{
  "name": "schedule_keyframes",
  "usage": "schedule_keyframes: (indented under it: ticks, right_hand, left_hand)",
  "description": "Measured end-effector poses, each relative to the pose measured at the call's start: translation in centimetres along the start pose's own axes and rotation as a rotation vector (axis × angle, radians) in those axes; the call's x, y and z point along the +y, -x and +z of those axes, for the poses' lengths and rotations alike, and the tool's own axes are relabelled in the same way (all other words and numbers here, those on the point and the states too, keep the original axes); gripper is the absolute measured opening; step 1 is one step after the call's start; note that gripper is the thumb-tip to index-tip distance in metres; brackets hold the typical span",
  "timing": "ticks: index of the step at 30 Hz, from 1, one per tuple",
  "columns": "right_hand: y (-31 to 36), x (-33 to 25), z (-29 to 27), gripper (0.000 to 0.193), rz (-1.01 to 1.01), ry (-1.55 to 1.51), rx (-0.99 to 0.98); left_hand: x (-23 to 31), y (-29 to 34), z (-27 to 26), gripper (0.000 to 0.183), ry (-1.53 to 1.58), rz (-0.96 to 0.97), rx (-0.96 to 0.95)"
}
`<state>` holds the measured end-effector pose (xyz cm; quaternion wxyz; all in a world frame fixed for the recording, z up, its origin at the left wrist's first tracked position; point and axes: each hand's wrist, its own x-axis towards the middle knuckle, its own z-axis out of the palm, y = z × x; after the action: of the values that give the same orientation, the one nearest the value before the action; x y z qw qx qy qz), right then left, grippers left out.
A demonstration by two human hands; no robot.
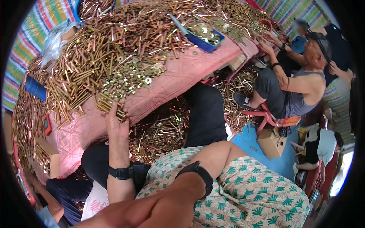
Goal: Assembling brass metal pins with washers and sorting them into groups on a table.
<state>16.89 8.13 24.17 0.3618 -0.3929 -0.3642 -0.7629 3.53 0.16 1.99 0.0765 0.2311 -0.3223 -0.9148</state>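
My left hand (118, 123) is closed around a small bundle of long gold-coloured bolts (104, 103) at the near edge of a pink quilted cover (167, 85). Just beyond it, loose washers (131, 78) lie beside a large heap of similar bolts (87, 57). My right arm, with a black band on it, crosses low over the green-and-white patterned cloth (262, 190) on my lap. Bare skin shows past the band, where my right hand (222, 154) seems to rest, but its fingers cannot be made out.
A blue tray (207, 41) of washers sits on the heap's right part. More bolts (163, 121) lie below the pink cover. At right, a person (300, 83) sits on a red stool (266, 116) near a cardboard box (272, 143). An open carton of bolts (47, 155) stands at left.
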Motion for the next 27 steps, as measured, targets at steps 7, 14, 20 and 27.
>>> schedule_keyframes:
  ticks: [7,14,20,27]
  right_hand:
    - [2.0,1.6,-0.1,0.041,-0.018,0.409,-0.098]
    - [1.9,-0.1,0.3,0.041,-0.008,0.768,-0.172]
    - [-0.8,-6.2,2.3,0.040,0.001,1.071,-0.244]
    - [1.6,-11.1,0.4,0.018,0.733,0.998,0.556]
  left_hand:
    - [-0.9,-0.3,0.9,0.017,-0.014,-0.024,0.028]
    - [-1.4,-0.1,2.0,0.021,-0.027,-0.013,0.032]
    - [-1.7,0.0,2.6,0.021,-0.067,0.002,-0.022]
    - [-1.2,1.1,2.7,0.022,-0.267,0.041,-0.105]
